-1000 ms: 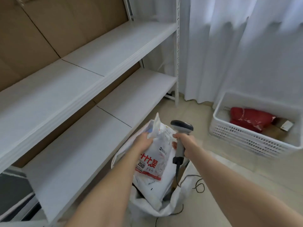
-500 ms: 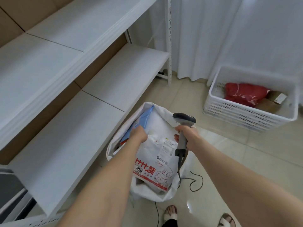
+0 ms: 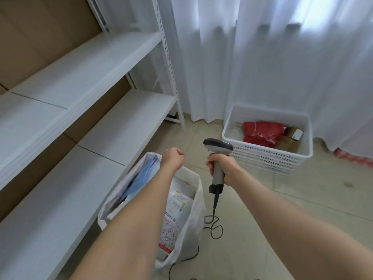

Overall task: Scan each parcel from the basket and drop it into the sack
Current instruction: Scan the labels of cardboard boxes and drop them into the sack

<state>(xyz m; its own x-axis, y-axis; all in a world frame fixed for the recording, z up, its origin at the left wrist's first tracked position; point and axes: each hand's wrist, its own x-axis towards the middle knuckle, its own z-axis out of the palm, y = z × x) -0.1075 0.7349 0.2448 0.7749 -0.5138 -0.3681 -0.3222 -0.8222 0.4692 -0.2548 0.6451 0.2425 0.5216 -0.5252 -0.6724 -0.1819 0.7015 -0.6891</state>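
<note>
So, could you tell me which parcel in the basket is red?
The crumpled plastic mailer; the other, beside it, is a brown cardboard box.

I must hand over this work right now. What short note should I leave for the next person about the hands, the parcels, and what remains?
Left hand: fingers curled, holds nothing, above the sack.
Right hand: holds the scanner.
Done: the white printed parcel and the blue parcel lie in the sack.
Left: the red parcel and the brown box wait in the basket; scan each, then drop it into the sack.
</note>
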